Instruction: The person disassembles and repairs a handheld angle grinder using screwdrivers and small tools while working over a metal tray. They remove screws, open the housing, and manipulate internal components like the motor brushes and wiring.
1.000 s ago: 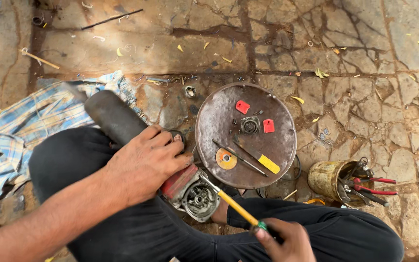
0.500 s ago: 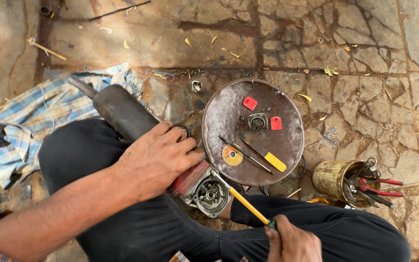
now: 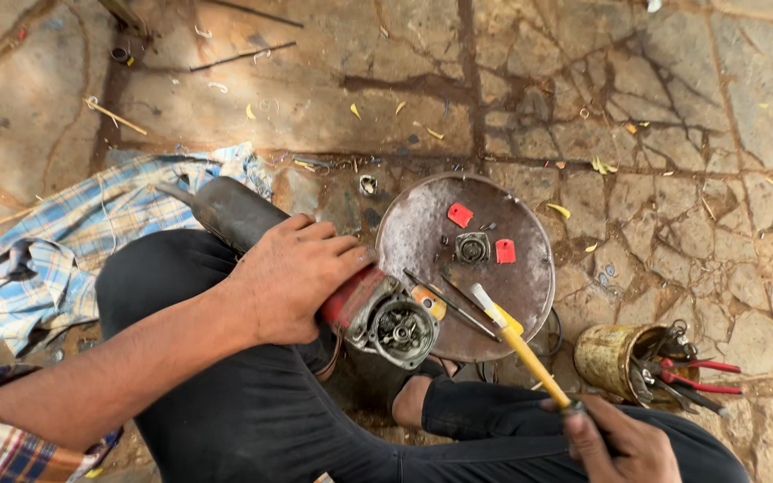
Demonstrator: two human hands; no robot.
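Now nearer the grinder head (image 3: 402, 329), yellow screwdriver (image 3: 521, 349) gripped in right-hand fingers (image 3: 621, 444); left hand (image 3: 301, 279) clamping body; slipping possible

The left hand (image 3: 293, 277) lies in the middle of the frame, palm down, fingers curled in a firm grasp, its bare forearm running to the lower left corner. The right hand (image 3: 619, 444) sits at the bottom edge, right of centre; its fingers seem closed, though partly cut off.
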